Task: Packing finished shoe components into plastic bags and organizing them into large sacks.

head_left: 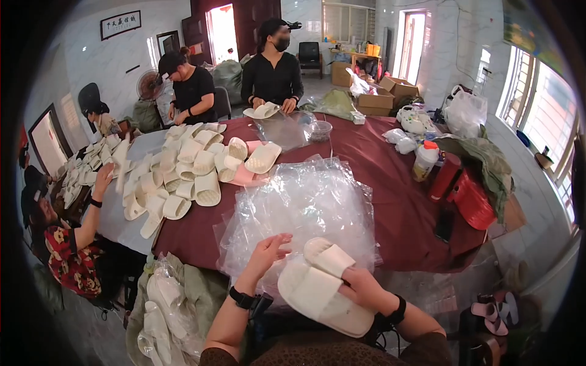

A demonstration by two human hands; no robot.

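Closest in, the right hand (pixel 361 287) is wrapped around a pair of cream slippers (pixel 323 285), stacked one on the other, fingers clamped along their right edge, so the pair sits just in front of the person's chest. The left hand (pixel 267 251) is just to the left of the slippers, fingers loosely curled and resting on the pile of clear plastic bags (pixel 305 204), not really gripping anything as far as I can see. Both wrists have a dark band on them.

The bag pile spreads out right beyond both hands, over a dark red tablecloth (pixel 378 183). Down and left of the left hand there's a sack of already bagged slippers (pixel 160 305) hanging near the table edge.

Further out, up and left of the hands, there's a big heap of loose cream slippers (pixel 183 168), with a couple of pinkish ones mixed in at its near side. Out to the right of the hands, a white bottle with an orange cap (pixel 425 160) stands next to a red cylinder thing (pixel 444 177) and a red basket (pixel 473 200).

Far side of the table, a person in black (pixel 271 76) has both hands on a slipper, another one in a cap (pixel 189 88) sits beside them, and at the far left a person in a floral top (pixel 70 253) reaches toward the heap.
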